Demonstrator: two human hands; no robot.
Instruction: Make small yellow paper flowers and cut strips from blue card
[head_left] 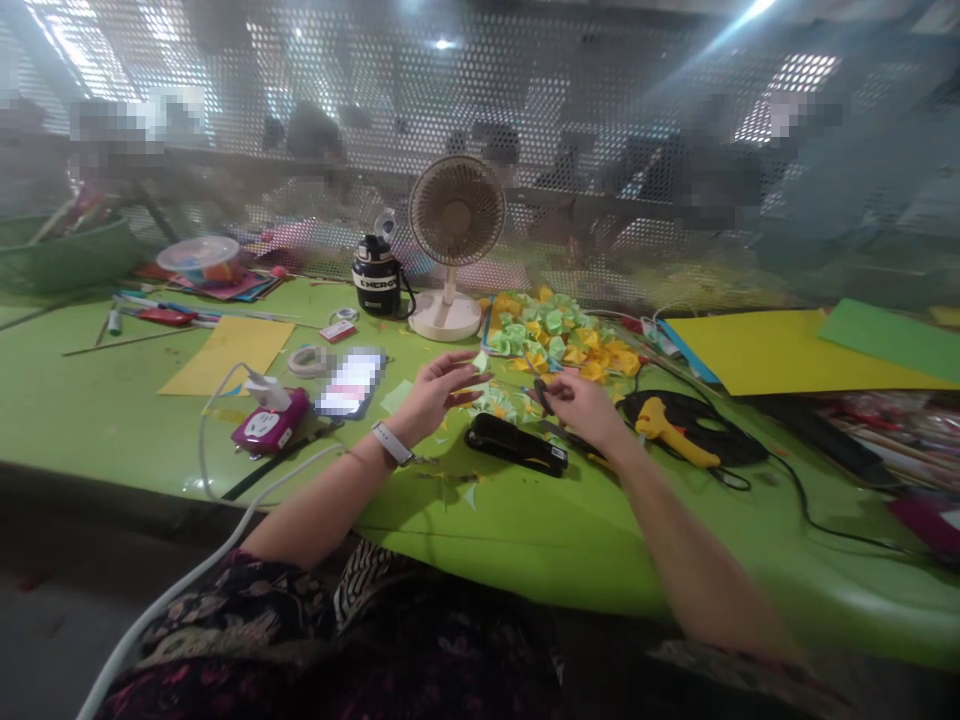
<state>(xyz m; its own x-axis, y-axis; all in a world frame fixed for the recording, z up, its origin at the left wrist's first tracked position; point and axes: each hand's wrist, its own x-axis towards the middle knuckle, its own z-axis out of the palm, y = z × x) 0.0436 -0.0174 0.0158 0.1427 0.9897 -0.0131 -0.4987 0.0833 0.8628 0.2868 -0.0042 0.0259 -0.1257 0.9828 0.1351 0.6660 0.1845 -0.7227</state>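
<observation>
Between the fingertips of my left hand is a small pale-green paper piece. My right hand is closed around what look like dark-handled scissors, their thin blades pointing up and away. The two hands are apart, raised over light-green paper scraps. A black stapler lies on the green table just below them. Beyond my right hand is a heap of folded yellow and green paper pieces. Off to the right, a yellow glue gun rests on a black mat.
A white fan and a black bottle stand at the back. Leftward are a phone, tape roll, purple power socket with cables, and yellow sheet. Large yellow card lies right. A perforated metal screen closes the back.
</observation>
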